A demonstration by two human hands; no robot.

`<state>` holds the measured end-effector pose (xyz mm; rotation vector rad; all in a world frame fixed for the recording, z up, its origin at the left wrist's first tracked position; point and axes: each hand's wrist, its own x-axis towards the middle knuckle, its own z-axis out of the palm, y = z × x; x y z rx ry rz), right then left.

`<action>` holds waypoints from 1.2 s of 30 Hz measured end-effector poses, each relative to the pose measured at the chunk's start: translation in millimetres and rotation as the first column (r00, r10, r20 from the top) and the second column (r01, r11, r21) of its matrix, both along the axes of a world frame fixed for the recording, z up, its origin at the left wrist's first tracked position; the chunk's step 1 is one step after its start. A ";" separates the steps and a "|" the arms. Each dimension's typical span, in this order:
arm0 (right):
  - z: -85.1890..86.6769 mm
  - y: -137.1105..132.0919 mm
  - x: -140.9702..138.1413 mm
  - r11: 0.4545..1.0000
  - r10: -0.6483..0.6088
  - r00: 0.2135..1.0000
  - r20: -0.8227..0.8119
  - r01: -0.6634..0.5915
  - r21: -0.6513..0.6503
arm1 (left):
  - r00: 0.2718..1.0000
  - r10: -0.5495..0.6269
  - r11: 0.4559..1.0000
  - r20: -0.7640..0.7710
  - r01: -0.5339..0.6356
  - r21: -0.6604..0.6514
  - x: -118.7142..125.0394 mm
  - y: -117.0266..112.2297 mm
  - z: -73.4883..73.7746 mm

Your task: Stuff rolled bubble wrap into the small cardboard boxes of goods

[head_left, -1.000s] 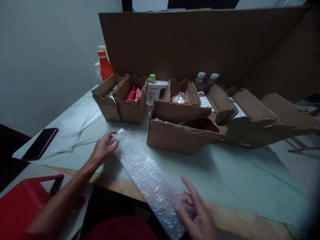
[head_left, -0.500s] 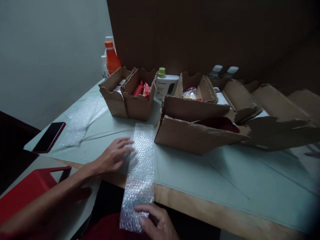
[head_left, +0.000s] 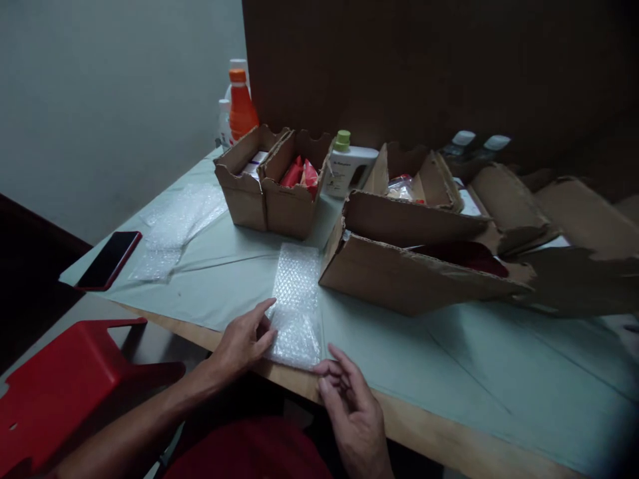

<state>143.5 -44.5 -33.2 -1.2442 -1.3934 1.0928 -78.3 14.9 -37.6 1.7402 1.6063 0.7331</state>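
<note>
A strip of clear bubble wrap [head_left: 295,279] lies on the cloth-covered table, its near part doubled over and reaching the front edge. My left hand [head_left: 244,338] rests at the strip's left side, index finger and thumb apart, the fingertips touching its border. At the near right corner is my right hand [head_left: 352,406], palm partly upward. Its index finger is stretched out, and the other fingertips curl loosely by the corner. I see no firm grip in either hand.
More bubble wrap [head_left: 172,223] and a phone [head_left: 110,261] lie on the left. Cardboard bins [head_left: 424,279] with goods stand behind and right; a white bottle [head_left: 349,166] and an orange bottle [head_left: 243,110] stand farther back. A red plastic stool [head_left: 74,379] is at lower left.
The near end of the bubble wrap, which hung over the table edge, is now folded up onto the strip. My right hand has moved up and right; my left has moved down beside the fold.
</note>
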 end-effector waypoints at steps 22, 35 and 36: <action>2.9 28.8 -22.1 0.826 -0.203 0.679 0.705 -0.268 0.495 | 0.976 -0.060 0.945 -0.210 0.123 0.302 -10.0 -29.6 -3.2; 3.9 30.7 -23.9 0.851 0.010 0.761 0.649 -0.347 0.394 | 0.967 -0.231 0.904 -0.109 0.254 0.345 -25.7 -33.7 7.3; 4.8 30.1 -23.3 0.854 -0.023 0.751 0.660 -0.329 0.403 | 0.972 -0.210 0.919 -0.102 0.232 0.318 -25.1 -30.6 5.6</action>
